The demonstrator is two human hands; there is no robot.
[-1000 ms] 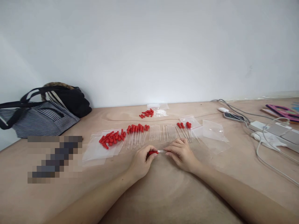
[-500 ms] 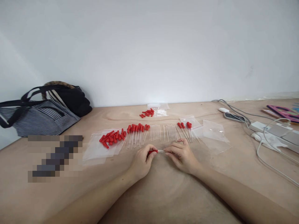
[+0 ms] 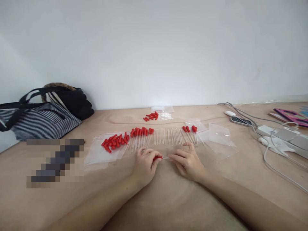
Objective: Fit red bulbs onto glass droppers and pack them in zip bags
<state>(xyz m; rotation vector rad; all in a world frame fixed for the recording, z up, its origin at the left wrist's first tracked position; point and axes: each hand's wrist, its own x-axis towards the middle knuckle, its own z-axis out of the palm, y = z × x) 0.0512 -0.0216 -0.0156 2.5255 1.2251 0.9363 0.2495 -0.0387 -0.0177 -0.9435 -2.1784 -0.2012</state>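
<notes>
Between finger and thumb, my left hand (image 3: 147, 165) pinches a red rubber dropper bulb (image 3: 157, 157). My right hand (image 3: 187, 163) grips the clear glass dropper tube (image 3: 165, 157), whose end meets the bulb's mouth; how deep it sits inside is hidden. Behind my left hand lies a row of droppers with red bulbs (image 3: 140, 132). Bare glass tubes (image 3: 176, 136) lie side by side beyond my right hand, with a few more bulbed droppers (image 3: 187, 129) to their right. Loose red bulbs (image 3: 115, 141) are heaped on clear plastic bags (image 3: 96, 155) at the left.
At the back, more small red bulbs (image 3: 151, 116) lie by a bag of tubes (image 3: 165, 115). A striped bag (image 3: 45, 120) stands far left. An empty plastic bag (image 3: 221, 136), a phone-like device (image 3: 240, 120), cables (image 3: 266, 157) and a power strip (image 3: 298, 146) occupy the right.
My left hand's outer fingers have lifted and spread slightly. Both hands keep their hold on the bulb and tube, almost in the same place.
</notes>
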